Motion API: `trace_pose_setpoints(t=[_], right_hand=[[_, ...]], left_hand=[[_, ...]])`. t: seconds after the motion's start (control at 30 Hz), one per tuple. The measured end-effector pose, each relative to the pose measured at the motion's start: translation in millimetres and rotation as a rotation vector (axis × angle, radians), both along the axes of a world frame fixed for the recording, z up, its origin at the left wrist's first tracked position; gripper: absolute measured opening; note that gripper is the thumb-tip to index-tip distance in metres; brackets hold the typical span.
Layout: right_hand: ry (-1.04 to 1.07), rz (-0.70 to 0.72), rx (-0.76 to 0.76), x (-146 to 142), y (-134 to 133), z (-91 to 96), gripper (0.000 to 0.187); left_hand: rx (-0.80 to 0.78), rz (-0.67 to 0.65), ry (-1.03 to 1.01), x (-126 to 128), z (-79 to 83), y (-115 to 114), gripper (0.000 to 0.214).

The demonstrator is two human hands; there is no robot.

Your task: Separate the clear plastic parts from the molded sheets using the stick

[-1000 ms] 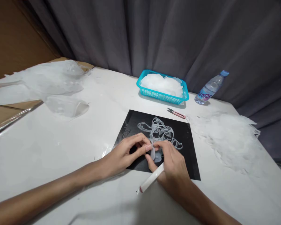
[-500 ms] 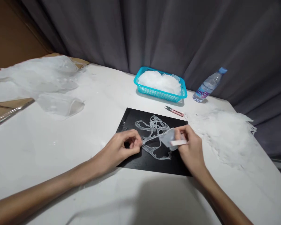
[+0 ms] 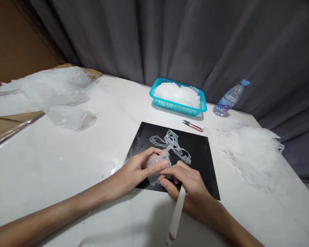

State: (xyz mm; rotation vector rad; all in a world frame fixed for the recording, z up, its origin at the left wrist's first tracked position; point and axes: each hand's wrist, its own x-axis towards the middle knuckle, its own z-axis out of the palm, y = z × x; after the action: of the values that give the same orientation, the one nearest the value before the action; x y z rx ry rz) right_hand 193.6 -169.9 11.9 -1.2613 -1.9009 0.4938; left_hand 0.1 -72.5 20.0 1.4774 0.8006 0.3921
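Observation:
My left hand (image 3: 137,166) is closed around a small translucent, rubbery-looking piece (image 3: 167,158), holding it over a black mat (image 3: 207,168). My right hand (image 3: 194,187) meets it from the right, its fingertips at the lower edge of the piece. Tucked in that hand is a slim white handle (image 3: 177,214) with a reddish mark, its free end pointing towards me; the working end is hidden. Tangled translucent strands (image 3: 171,140) lie on the mat just beyond my fingers, running up to the piece.
Behind the mat stands a turquoise basket (image 3: 179,108) of white pieces. Pink-handled thread snips (image 3: 195,128) lie between them. A water bottle (image 3: 227,100) is at the back right. Translucent material is heaped in a right pile (image 3: 254,154) and a left pile (image 3: 54,87).
My hands have come together; before, they were apart with a strand stretched between them. The piece has passed from my right hand into my left. The white handle has swung down towards me.

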Motion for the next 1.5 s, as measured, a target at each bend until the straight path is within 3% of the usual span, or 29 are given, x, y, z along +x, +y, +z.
trace_pose_setpoints(t=[0.17,0.33,0.5,0.6,0.73,0.83,0.93,1.0,1.17,1.3,1.4,1.5], right_hand=[[-0.079,-0.2,0.013,22,10,3.3,0.026],[-0.109,-0.088,-0.075,22,15,0.0,0.026],[-0.002,-0.116,-0.174,16,14,-2.5,0.019],[0.035,-0.1,-0.239,17,15,-1.4,0.016],[0.104,-0.096,-0.319,20,17,1.5,0.016],[0.107,-0.148,-0.336,18,14,3.6,0.017],[-0.021,-0.203,-0.176,11,10,2.2,0.02],[-0.126,-0.249,-0.072,8,10,-1.8,0.022],[-0.305,-0.494,-0.014,34,25,-15.2,0.022],[-0.309,-0.662,-0.005,73,32,-16.3,0.023],[-0.283,-0.677,-0.016,87,30,-13.4,0.024],[-0.313,-0.629,0.033,82,28,-12.6,0.034]], left_hand=[[0.121,-0.045,0.079,-2,-0.5,2,0.037],[0.179,-0.074,0.106,-2,-0.2,-5,0.042],[0.075,-0.061,0.019,0,-3.6,-5,0.037],[0.119,-0.056,0.047,-1,-5.3,-1,0.035],[0.328,-0.111,0.141,-5,-6.0,1,0.03],[0.643,-0.228,0.072,-11,-8.7,-2,0.025],[0.922,-0.363,-0.01,-14,-14.0,-9,0.022],[0.953,-0.415,-0.01,-14,-17.2,-15,0.022],[0.834,-0.36,-0.065,-8,-14.6,-22,0.027],[0.428,-0.187,-0.021,-7,-2.8,-8,0.014],[0.144,-0.058,-0.012,-7,2.0,4,0.02],[0.041,-0.026,-0.092,-7,1.1,9,0.024]])
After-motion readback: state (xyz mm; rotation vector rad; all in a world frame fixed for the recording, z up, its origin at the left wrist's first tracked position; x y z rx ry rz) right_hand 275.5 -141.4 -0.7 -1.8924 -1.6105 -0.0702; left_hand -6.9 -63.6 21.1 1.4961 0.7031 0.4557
